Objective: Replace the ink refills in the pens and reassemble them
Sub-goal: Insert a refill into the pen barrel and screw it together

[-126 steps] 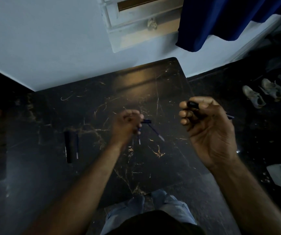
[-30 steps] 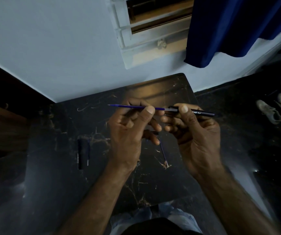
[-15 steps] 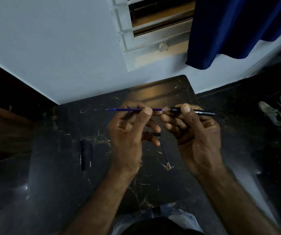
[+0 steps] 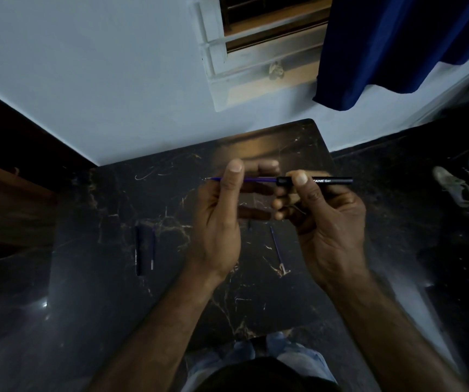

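Observation:
My right hand [image 4: 326,222] pinches a black pen barrel [image 4: 332,181] held level above the table, white lettering facing up. A thin blue ink refill [image 4: 258,179] sticks out of the barrel's left end, and my left hand [image 4: 222,219] grips it between thumb and fingers. The refill's tip pokes out left of my left thumb. Below my hands a second blue refill [image 4: 277,246] lies on the dark marbled table [image 4: 114,292]. At the left, another black pen barrel [image 4: 140,250] lies beside a short blue refill [image 4: 152,250].
The table butts against a pale blue wall with a window [image 4: 261,46] and a blue curtain [image 4: 397,43]. A pair of shoes [image 4: 459,182] lies on the dark floor at the right. My knees in jeans [image 4: 284,352] show under the table's near edge.
The refill has slid further into the barrel, so less blue shows between my hands. My left thumb has risen upright. Four seconds ago my hands were apart, holding the parts separately.

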Demonstrator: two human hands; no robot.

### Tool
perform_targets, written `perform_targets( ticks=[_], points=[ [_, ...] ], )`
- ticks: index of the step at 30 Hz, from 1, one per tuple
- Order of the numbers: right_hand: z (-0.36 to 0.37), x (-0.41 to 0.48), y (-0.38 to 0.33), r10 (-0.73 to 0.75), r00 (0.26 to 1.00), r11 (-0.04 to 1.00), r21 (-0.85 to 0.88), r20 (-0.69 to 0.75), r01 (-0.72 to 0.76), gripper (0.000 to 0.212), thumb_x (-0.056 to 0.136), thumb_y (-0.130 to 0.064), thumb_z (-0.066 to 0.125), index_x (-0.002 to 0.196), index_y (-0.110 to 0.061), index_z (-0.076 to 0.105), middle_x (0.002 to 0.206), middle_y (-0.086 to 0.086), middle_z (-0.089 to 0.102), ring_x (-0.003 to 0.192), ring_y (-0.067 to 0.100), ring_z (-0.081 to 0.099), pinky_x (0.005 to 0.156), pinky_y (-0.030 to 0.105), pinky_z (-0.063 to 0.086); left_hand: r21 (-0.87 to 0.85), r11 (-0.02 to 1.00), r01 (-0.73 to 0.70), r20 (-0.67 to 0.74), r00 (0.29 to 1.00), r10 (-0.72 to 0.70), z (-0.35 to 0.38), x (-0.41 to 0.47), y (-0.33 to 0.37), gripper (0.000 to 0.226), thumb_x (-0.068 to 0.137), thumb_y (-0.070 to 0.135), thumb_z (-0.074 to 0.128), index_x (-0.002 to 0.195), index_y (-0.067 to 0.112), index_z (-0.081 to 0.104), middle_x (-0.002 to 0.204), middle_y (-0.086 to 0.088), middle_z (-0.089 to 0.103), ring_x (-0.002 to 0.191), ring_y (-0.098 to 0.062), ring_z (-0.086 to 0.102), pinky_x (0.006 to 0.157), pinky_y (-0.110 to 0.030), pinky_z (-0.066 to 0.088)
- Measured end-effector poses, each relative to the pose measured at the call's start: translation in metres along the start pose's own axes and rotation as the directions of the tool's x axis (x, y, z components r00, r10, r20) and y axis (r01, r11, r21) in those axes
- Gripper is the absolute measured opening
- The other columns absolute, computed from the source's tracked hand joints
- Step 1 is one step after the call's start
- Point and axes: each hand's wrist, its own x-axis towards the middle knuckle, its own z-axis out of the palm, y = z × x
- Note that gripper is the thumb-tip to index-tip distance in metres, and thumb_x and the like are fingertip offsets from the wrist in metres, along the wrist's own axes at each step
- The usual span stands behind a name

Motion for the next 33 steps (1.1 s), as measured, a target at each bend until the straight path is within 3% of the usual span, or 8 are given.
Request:
perform_targets(
  ticks=[5, 9, 15, 17, 20, 23, 26, 33],
  points=[
    [0.008, -0.003, 0.009, 0.044, 0.999, 0.997, 0.056, -0.002, -0.044, 0.018, 0.091, -0.020, 0.076, 0.096, -0.003, 0.078, 0.083, 0.017, 0.077, 0.065, 0.022, 0.073, 0.058, 0.031, 0.059, -0.074, 0.994, 0.078, 0.070, 0.995, -0.073, 0.015, -0.002, -0.020, 0.050, 0.116, 0.035, 0.032, 0.131, 0.013, 0.074, 0.090, -0.026, 0.058, 0.085, -0.019, 0.054, 0.073, -0.027, 0.047],
    [-0.001, -0.003, 0.012, 0.102, 0.995, 0.990, 0.096, -0.002, -0.102, 0.018, 0.094, -0.018, 0.072, 0.102, -0.003, 0.078, 0.089, 0.015, 0.079, 0.072, 0.020, 0.076, 0.062, 0.029, 0.060, -0.035, 0.995, 0.090, 0.169, 0.982, -0.083, 0.018, 0.000, -0.030, 0.046, 0.117, 0.030, 0.029, 0.137, 0.026, 0.070, 0.115, 0.002, 0.076, 0.104, -0.012, 0.066, 0.084, -0.023, 0.052],
    [-0.014, 0.001, 0.014, 0.173, 0.985, 0.970, 0.175, -0.019, -0.167, 0.018, 0.093, -0.020, 0.072, 0.100, -0.006, 0.079, 0.091, 0.013, 0.080, 0.077, 0.017, 0.078, 0.068, 0.027, 0.062, 0.156, 0.984, 0.082, 0.277, 0.953, -0.123, 0.014, 0.006, -0.038, 0.058, 0.112, 0.047, 0.027, 0.160, 0.021, 0.046, 0.156, 0.004, 0.058, 0.144, -0.009, 0.053, 0.121, -0.041, 0.043],
    [-0.019, 0.003, 0.012, 0.208, 0.977, 0.961, 0.197, -0.042, -0.196, 0.017, 0.093, -0.022, 0.072, 0.097, -0.007, 0.080, 0.091, 0.015, 0.080, 0.078, 0.018, 0.078, 0.069, 0.025, 0.063, 0.071, 0.993, 0.099, 0.240, 0.964, -0.113, 0.006, 0.009, -0.044, 0.066, 0.106, 0.056, 0.026, 0.159, 0.023, 0.046, 0.152, 0.002, 0.061, 0.140, -0.016, 0.058, 0.116, -0.044, 0.045],
    [-0.029, 0.005, 0.004, 0.240, 0.965, 0.950, 0.231, -0.103, -0.211, 0.015, 0.092, -0.020, 0.070, 0.089, -0.008, 0.080, 0.086, 0.014, 0.079, 0.076, 0.018, 0.078, 0.066, 0.023, 0.061, 0.009, 0.990, 0.143, -0.036, 0.989, -0.142, -0.016, 0.018, -0.073, 0.051, 0.110, 0.048, 0.038, 0.141, 0.017, 0.064, 0.129, -0.004, 0.076, 0.119, -0.024, 0.072, 0.096, -0.044, 0.060],
    [-0.040, 0.008, -0.004, 0.252, 0.958, 0.945, 0.250, -0.136, -0.213, 0.015, 0.092, -0.017, 0.068, 0.091, -0.004, 0.075, 0.083, 0.015, 0.077, 0.074, 0.019, 0.076, 0.065, 0.023, 0.060, 0.397, 0.887, 0.238, -0.226, 0.961, -0.157, -0.035, 0.029, -0.130, 0.015, 0.106, 0.022, 0.065, 0.110, 0.014, 0.077, 0.098, 0.000, 0.079, 0.092, -0.020, 0.076, 0.084, -0.045, 0.064],
    [-0.047, 0.011, -0.008, 0.261, 0.953, 0.944, 0.247, -0.155, -0.219, 0.014, 0.092, -0.016, 0.068, 0.089, -0.004, 0.074, 0.080, 0.013, 0.077, 0.072, 0.018, 0.076, 0.064, 0.023, 0.061, 0.701, 0.664, 0.259, -0.146, 0.964, -0.221, -0.040, 0.034, -0.189, 0.008, 0.096, 0.014, 0.076, 0.089, 0.019, 0.077, 0.083, 0.004, 0.077, 0.078, -0.012, 0.074, 0.081, -0.036, 0.061],
    [-0.062, 0.010, -0.012, 0.269, 0.947, 0.949, 0.220, -0.178, -0.228, 0.013, 0.093, -0.015, 0.065, 0.091, -0.002, 0.068, 0.076, 0.010, 0.075, 0.071, 0.019, 0.075, 0.064, 0.024, 0.060, 0.793, 0.479, 0.376, -0.161, 0.888, -0.431, -0.033, 0.045, -0.259, 0.025, 0.087, 0.037, 0.086, 0.078, 0.032, 0.064, 0.069, 0.018, 0.068, 0.059, 0.010, 0.064, 0.060, -0.018, 0.052]
  ],
)
